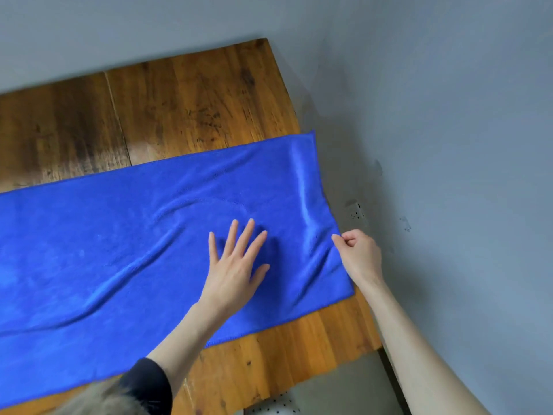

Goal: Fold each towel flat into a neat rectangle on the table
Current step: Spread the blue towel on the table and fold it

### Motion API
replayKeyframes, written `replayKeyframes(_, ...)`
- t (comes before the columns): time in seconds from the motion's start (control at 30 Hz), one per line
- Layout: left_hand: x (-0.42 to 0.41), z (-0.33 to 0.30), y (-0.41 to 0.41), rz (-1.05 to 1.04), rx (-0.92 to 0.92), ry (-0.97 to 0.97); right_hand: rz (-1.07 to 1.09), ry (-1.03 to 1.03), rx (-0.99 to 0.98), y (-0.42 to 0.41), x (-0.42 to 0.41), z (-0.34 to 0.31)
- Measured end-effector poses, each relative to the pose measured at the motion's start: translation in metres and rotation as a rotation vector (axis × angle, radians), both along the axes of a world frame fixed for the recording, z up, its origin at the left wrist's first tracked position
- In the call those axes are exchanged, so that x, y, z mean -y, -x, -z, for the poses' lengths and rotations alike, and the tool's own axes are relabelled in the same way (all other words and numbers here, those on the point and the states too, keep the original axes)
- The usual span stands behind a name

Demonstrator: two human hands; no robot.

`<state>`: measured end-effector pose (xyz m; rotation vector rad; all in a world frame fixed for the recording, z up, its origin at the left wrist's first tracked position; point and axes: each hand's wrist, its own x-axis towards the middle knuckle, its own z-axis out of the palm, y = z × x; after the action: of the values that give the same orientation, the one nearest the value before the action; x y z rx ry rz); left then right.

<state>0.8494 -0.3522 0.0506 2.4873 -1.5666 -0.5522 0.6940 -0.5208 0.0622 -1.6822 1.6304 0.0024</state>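
Observation:
A long blue towel [125,250] lies spread across the wooden table [191,106], running off the left edge of the view. Soft wrinkles cross its middle and right end. My left hand [236,265] rests flat on the towel near its right end, fingers straight and spread. My right hand [359,253] pinches the towel's right short edge between thumb and fingers, just past the table's right side.
The table's right edge stands close to a grey wall [449,115] with a wall socket [357,212] low beside the towel's end. Bare wood shows beyond the towel and along the near edge. A dark sleeve [149,381] covers my left upper arm.

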Motion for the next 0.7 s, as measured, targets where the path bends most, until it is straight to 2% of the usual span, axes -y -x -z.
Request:
replayKeyframes(0.1, 0.012, 0.003, 0.028, 0.128, 0.001, -0.056, -0.031, -0.120, 0.017, 0.017, 0.001, 0.003)
replayKeyframes(0.23, 0.017, 0.016, 0.049, 0.243, -0.021, -0.183, -0.078, -0.176, -0.001, 0.032, -0.005, 0.005)
replayKeyframes(0.33, 0.019, 0.018, 0.053, 0.280, 0.025, -0.261, -0.062, -0.160, -0.019, 0.040, -0.007, 0.003)
replayKeyframes(0.43, 0.026, 0.010, 0.056, 0.242, -0.020, -0.282, 0.016, -0.144, 0.035, 0.042, -0.007, -0.002)
replayKeyframes(0.53, 0.029, 0.002, 0.064, 0.117, -0.157, -0.101, 0.049, -0.232, 0.153, 0.031, -0.011, -0.009)
replayKeyframes(0.63, 0.024, -0.006, 0.072, -0.165, -0.456, 0.227, 0.039, -0.247, 0.200, 0.016, -0.014, -0.012)
replayKeyframes(0.7, 0.021, -0.013, 0.076, -0.329, -0.678, 0.232, 0.050, -0.253, 0.211, 0.009, -0.014, -0.013)
